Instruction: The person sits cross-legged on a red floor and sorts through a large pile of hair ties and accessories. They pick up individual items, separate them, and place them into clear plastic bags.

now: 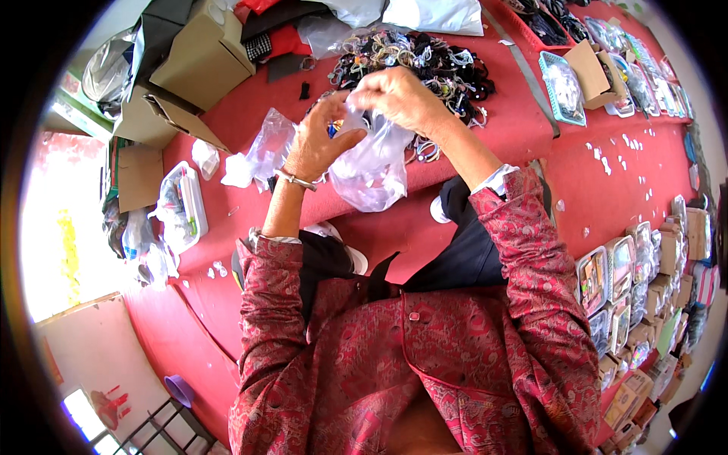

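Note:
A clear plastic bag (369,176) hangs between my hands, with pale pieces showing through its film. My right hand (403,98) pinches the bag's upper edge. On the other side, my left hand (320,142) curls round the bag's rim, its thumb lying against the film and a bangle on the wrist. A small blue and yellow item (333,130) shows inside the curve of the left fingers; its kind is too small to tell. Just beyond both hands lies a heap of hair ties (447,72), mostly black with some pale ones.
Beside my left hand lies another clear bag (271,144). Cardboard boxes (203,64) and a white tray (195,203) stand at left. A turquoise basket (563,87) and a red crate (531,26) sit far right. Several packed plastic containers (591,280) line the right side.

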A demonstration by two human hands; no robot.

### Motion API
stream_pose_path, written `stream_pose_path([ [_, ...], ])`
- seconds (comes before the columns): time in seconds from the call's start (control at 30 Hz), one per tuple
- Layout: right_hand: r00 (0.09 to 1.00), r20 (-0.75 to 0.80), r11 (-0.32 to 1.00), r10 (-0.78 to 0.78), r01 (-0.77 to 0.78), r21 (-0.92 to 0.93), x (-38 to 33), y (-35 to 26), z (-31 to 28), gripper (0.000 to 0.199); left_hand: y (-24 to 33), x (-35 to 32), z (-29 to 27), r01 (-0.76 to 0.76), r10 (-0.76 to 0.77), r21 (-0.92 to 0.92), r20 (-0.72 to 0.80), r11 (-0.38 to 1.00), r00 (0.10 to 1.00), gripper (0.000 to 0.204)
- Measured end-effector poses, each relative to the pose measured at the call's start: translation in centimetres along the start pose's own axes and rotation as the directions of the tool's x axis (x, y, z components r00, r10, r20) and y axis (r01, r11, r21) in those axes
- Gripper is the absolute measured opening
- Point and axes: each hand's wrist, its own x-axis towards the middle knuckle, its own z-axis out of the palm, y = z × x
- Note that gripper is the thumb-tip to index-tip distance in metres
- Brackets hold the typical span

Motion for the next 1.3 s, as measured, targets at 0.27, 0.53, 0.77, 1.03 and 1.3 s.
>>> stream_pose_path([
  [0.27, 0.953, -0.290, 0.975, 0.090, -0.026, 0.219, 0.4, 1.6, -0.6, 0.050, -0.2, 0.1, -1.3, 0.434, -0.433, -0.339, 0.082, 0.835, 0.898, 0.017],
  [0.53, 0.944, -0.213, 0.595, 0.252, -0.325, -0.735, -2.9, 3.7, 1.7, 0.082, -2.0, -0.2, -2.3, 0.394, -0.617, -0.726, -0.053, 0.564, 0.785, 0.020],
  [0.77, 0.930, -0.341, 0.610, 0.136, -0.350, -0.711, -0.6, 5.3, -2.1, 0.016, -6.0, -0.6, -4.7, 0.599, -0.757, -0.637, 0.037, 0.485, 0.652, 0.014],
  [1.03, 0.915, -0.138, 0.904, 0.379, -0.398, -0.156, -0.3, 6.0, -5.0, 0.026, -10.3, -2.3, -1.4, 0.361, -0.516, 0.665, 0.043, 0.654, 0.856, 0.042],
  [1.3, 0.980, 0.149, 0.792, 0.131, -0.194, 0.579, -2.2, -0.3, -6.9, 0.022, -3.8, -1.7, -2.5, 0.287, -0.236, 0.451, -0.169, 0.845, 0.957, 0.030],
])
